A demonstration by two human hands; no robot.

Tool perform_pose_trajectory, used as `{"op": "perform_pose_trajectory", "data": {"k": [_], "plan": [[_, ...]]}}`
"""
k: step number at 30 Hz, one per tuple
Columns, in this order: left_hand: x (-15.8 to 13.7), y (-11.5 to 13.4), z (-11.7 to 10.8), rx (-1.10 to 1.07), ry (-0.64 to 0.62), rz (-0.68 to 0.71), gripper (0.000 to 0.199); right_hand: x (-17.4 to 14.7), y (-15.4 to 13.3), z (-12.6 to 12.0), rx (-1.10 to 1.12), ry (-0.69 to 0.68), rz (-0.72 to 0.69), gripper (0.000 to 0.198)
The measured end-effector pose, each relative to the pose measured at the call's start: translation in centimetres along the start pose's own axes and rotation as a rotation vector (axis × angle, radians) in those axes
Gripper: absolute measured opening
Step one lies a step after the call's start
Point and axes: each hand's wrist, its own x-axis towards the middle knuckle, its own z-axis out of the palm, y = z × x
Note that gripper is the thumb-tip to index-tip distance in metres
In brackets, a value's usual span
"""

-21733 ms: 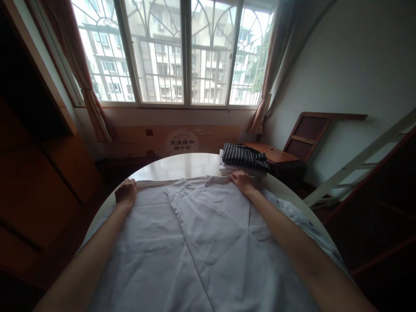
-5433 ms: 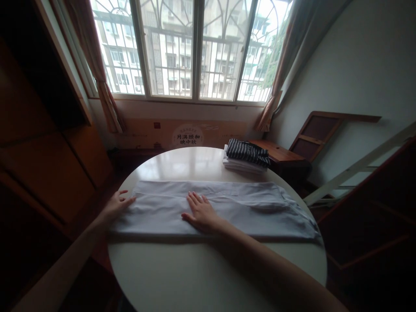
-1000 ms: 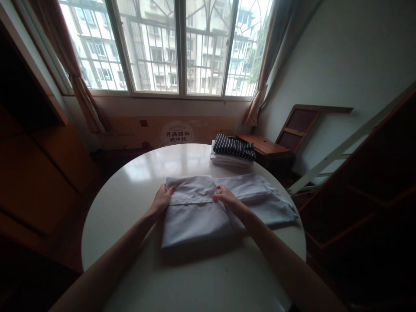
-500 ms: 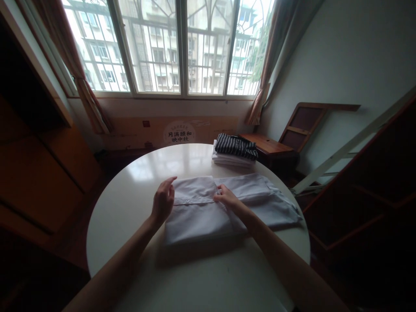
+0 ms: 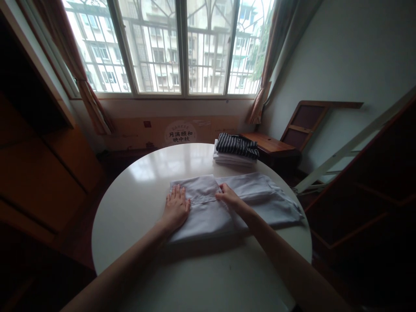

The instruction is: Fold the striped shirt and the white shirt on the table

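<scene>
A light-coloured shirt (image 5: 208, 221), partly folded, lies across the round white table (image 5: 123, 216). Its left part is folded into a rectangle with a button strip across it, and the rest spreads to the right. My left hand (image 5: 177, 208) rests flat on the left side of the shirt with its fingers stretched out. At the inner edge of the folded part, my right hand (image 5: 227, 195) pinches the shirt between thumb and fingers.
Folded clothes stand in a pile at the table's far right: a black striped garment (image 5: 237, 146) on top of white ones (image 5: 234, 161). Behind it is a wooden chair (image 5: 273, 143). A ladder-like white frame (image 5: 328, 169) leans at the right.
My left hand has gone from upright beside the shirt's left edge to lying palm down on the cloth. My right hand keeps its pinch in nearly the same place.
</scene>
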Motion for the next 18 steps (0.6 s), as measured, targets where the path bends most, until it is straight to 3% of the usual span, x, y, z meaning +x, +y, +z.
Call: {"op": "perform_pose_trajectory", "data": {"k": [3,6,8,10,12,14,16,18], "plan": [[0.0,0.0,0.0,-0.020,-0.008,-0.015,0.055,-0.2,-0.1,-0.7,-0.131,0.009,-0.009,0.027],[0.0,0.0,0.1,-0.026,0.000,-0.009,0.055,-0.8,-0.7,-1.1,-0.306,0.172,-0.065,0.031],[0.0,-0.1,0.2,-0.031,0.013,0.000,0.055,-1.4,-1.4,-0.7,-0.346,0.329,-0.208,0.032],[0.1,-0.1,0.3,-0.036,0.027,0.004,0.054,-2.1,-2.2,0.2,-0.344,0.399,-0.402,0.035],[0.2,-0.1,0.3,-0.034,0.032,0.004,0.054,-2.8,-2.7,1.5,-0.374,0.311,-0.570,0.041],[0.1,-0.1,0.3,-0.021,0.039,0.011,0.054,-3.3,-2.7,2.9,-0.459,0.134,-0.650,0.047],[0.1,-0.2,0.3,-0.010,0.052,0.028,0.054,-3.7,-2.3,4.0,-0.569,-0.008,-0.639,0.054],[0.0,-0.3,0.3,-0.007,0.072,0.043,0.053,-3.8,-1.6,4.8,-0.658,-0.058,-0.589,0.060]]}}
